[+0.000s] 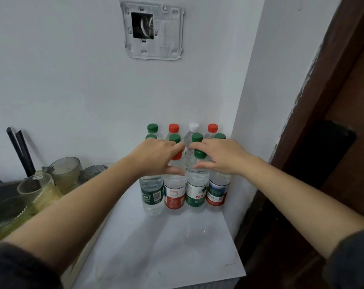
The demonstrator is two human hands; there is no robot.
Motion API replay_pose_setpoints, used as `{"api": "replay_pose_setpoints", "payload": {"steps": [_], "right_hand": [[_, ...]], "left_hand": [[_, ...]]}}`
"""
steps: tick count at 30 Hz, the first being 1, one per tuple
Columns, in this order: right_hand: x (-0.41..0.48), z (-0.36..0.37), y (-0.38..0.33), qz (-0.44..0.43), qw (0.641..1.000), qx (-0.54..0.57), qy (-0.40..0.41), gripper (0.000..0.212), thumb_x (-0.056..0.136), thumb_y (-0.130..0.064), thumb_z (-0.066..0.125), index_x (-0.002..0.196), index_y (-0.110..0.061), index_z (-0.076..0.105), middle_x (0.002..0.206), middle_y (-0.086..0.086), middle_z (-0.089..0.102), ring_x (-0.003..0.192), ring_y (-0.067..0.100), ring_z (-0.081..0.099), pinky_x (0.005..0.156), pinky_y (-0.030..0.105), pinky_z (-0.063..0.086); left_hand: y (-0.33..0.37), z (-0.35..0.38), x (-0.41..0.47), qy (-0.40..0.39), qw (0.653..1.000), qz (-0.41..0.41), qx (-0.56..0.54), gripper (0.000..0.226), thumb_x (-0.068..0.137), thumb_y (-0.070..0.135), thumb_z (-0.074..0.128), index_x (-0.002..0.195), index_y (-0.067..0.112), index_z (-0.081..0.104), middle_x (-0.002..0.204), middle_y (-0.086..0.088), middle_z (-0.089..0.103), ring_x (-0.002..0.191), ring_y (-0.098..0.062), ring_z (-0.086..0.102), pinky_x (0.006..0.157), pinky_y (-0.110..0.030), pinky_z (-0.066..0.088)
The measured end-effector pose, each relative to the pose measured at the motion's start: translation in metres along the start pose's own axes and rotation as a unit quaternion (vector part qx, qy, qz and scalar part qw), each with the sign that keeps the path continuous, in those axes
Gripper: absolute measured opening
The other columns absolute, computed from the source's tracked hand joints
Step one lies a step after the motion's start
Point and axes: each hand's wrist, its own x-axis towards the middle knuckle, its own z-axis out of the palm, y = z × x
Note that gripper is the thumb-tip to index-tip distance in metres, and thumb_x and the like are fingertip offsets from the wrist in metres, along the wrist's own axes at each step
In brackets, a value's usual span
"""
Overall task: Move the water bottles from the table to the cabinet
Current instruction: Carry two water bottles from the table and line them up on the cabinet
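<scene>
Dark sleeve (pixel 20 268) at the lower left lies closest, its bare forearm stretching forward and inward. Beside it, cloudy glass jugs (pixel 37 188) crowd the left edge.

Next comes the left hand (pixel 156 157), palm down, fingers (pixel 178 148) arched over the neck of the red-capped bottle (pixel 174 192), with the thumb low on its near side. Blur hides whether they actually clamp it.

The water bottles (pixel 151 195) stand upright in tight rows in the corner of the white surface (pixel 156 247), back row against the wall. Both targets are in the front row, side by side, long axes vertical, directly under the hands.

The right hand (pixel 222 157) mirrors the left over the green-capped bottle (pixel 197 192), whose cap pokes up between thumb and forefinger; grip or mere touch, I cannot tell. Each hand is equally near its own bottle, so a straight lift seems the natural move, minding the neighbours packed alongside.

A brown door frame (pixel 333 101) closes the right.
</scene>
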Motion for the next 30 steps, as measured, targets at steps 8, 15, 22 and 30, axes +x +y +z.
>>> {"api": "replay_pose_setpoints", "payload": {"steps": [8,15,22,30], "right_hand": [[0.002,0.001,0.002,-0.04,0.998,0.051,0.014,0.056,0.087,-0.071,0.044,0.132,-0.038,0.046,0.121,-0.015,0.063,0.104,0.015,0.062,0.077,0.039,0.053],[-0.016,0.006,0.011,0.035,0.995,0.03,0.083,0.075,0.078,-0.081,0.022,0.122,-0.031,0.058,0.097,-0.015,0.06,0.091,0.013,0.058,0.061,0.028,0.035],[-0.018,-0.013,0.03,0.113,0.968,0.183,-0.128,0.052,0.078,-0.054,0.072,0.122,-0.031,0.056,0.089,-0.004,0.056,0.078,0.022,0.063,0.065,0.035,0.056],[-0.013,-0.01,0.029,0.175,0.927,0.31,-0.118,0.033,0.077,-0.02,0.084,0.105,-0.015,0.066,0.09,0.002,0.049,0.077,0.023,0.064,0.054,0.037,0.061]], "left_hand": [[-0.007,-0.002,0.0,0.007,0.999,0.042,-0.013,0.065,0.079,0.079,0.038,0.102,0.019,0.045,0.086,0.006,0.06,0.064,-0.017,0.055,0.049,-0.03,0.041],[-0.017,-0.005,-0.018,0.018,0.999,0.009,0.045,0.079,0.076,0.087,0.026,0.101,0.016,0.05,0.077,0.006,0.055,0.057,-0.017,0.049,0.043,-0.026,0.029],[-0.026,-0.014,-0.014,-0.182,0.98,-0.034,-0.074,0.072,0.061,0.065,0.077,0.114,0.022,0.053,0.103,0.008,0.055,0.081,-0.014,0.054,0.07,-0.029,0.052],[-0.029,-0.013,-0.017,-0.145,0.986,-0.025,-0.072,0.063,0.064,0.058,0.079,0.105,0.015,0.057,0.097,0.005,0.047,0.074,-0.014,0.051,0.061,-0.024,0.046]]}}
